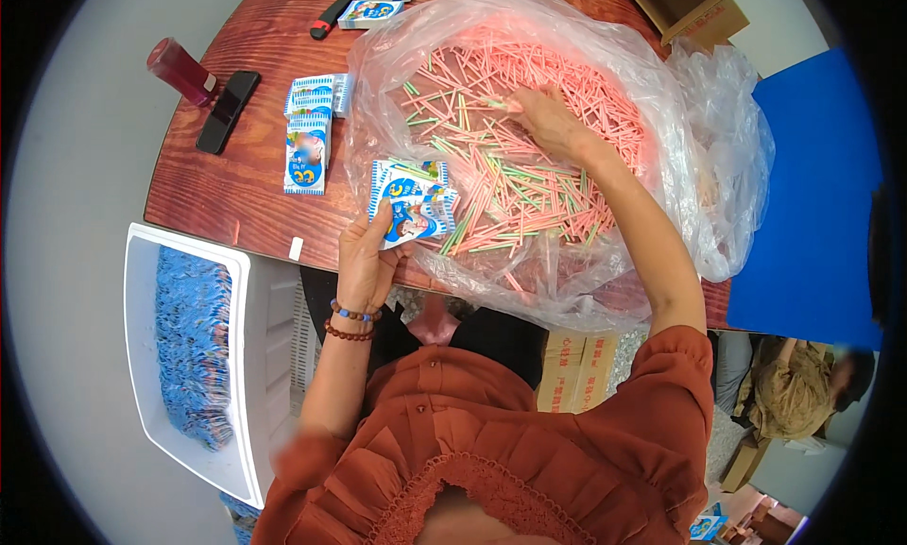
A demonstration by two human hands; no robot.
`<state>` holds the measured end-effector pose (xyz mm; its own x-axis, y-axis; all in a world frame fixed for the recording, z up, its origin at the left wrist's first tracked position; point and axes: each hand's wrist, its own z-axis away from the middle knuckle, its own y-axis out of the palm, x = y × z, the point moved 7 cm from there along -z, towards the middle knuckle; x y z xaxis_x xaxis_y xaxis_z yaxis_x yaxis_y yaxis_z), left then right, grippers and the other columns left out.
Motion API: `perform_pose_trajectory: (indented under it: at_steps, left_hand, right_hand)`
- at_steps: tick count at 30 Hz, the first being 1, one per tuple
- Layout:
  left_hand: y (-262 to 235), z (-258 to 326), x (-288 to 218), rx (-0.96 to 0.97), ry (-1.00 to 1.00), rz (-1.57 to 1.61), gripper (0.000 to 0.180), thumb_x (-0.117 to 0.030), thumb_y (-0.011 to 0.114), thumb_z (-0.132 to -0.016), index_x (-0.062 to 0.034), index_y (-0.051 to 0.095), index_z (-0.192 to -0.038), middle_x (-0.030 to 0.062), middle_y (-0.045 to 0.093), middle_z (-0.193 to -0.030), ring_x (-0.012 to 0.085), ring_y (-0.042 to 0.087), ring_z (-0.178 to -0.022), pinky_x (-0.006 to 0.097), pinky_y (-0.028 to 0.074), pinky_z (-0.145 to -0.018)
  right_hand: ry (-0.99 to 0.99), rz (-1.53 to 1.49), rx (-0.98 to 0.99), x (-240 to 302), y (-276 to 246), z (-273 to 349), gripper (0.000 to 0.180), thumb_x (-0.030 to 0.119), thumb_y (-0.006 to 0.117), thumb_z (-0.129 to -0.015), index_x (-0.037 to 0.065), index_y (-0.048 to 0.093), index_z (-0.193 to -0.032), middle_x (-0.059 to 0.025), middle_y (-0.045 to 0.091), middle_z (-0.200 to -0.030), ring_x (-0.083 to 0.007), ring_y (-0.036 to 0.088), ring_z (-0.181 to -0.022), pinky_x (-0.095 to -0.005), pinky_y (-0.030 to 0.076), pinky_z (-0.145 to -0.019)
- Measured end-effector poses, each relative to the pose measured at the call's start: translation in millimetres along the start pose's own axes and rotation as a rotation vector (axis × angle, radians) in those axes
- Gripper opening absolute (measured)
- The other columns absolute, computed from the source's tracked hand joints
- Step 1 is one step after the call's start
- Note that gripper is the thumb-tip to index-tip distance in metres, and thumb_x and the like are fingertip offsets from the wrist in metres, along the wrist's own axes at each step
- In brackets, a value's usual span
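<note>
My left hand (364, 257) holds a small stack of blue-and-white paper packets (413, 200) at the near edge of the wooden table (213, 191). My right hand (548, 120) reaches into an open clear plastic bag (699, 148) and pinches at a heap of thin pink and green sticks (515, 162). The sticks fill most of the bag. Two bead bracelets sit on my left wrist.
More blue-and-white packets (309, 134) lie on the table left of the bag, others (376, 2) at the far edge. A black phone (227, 110) and red bottle (179, 71) lie far left. A white bin (250, 384) with blue packets stands below left. Cardboard boxes (578, 370) sit underneath.
</note>
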<state>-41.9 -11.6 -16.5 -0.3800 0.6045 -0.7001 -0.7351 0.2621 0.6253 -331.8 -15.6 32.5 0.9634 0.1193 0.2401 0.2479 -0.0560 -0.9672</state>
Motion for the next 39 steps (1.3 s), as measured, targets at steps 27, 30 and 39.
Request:
perform_pose_trajectory:
  at_steps: [27,30,39]
  left_hand:
    - [21,-2,10,0.038,-0.036,0.067,0.022,-0.022,0.055,-0.097,-0.0031,0.062,-0.106,0.0059,0.068,-0.096,0.0136,0.066,-0.08,0.028,0.055,-0.064]
    - [25,-8,9,0.027,0.014,0.124,0.023,-0.024,0.055,-0.097,-0.003,0.063,-0.105,0.0049,0.068,-0.092,0.0125,0.063,-0.074,0.027,0.054,-0.063]
    - [42,-17,9,0.032,0.1,0.127,0.023,-0.025,0.056,-0.097,-0.0035,0.064,-0.097,0.0044,0.068,-0.089,0.0106,0.063,-0.073,0.025,0.052,-0.061]
  right_hand:
    - [0.415,-1.815,-0.533,3,21,32,0.016,0.014,0.048,-0.099,0.001,0.057,-0.099,-0.0086,0.064,-0.094,-0.0231,0.063,-0.099,-0.0364,0.051,-0.087]
    - [0.393,-1.771,-0.55,18,16,33,0.019,0.016,0.046,-0.1,0.001,0.057,-0.096,-0.0098,0.063,-0.093,-0.0265,0.062,-0.102,-0.039,0.048,-0.091]
    - [0.126,-1.615,-0.812,127,-39,44,0.031,0.025,0.038,-0.103,0.0,0.054,-0.096,-0.0104,0.062,-0.085,-0.0332,0.06,-0.107,-0.0445,0.039,-0.099]
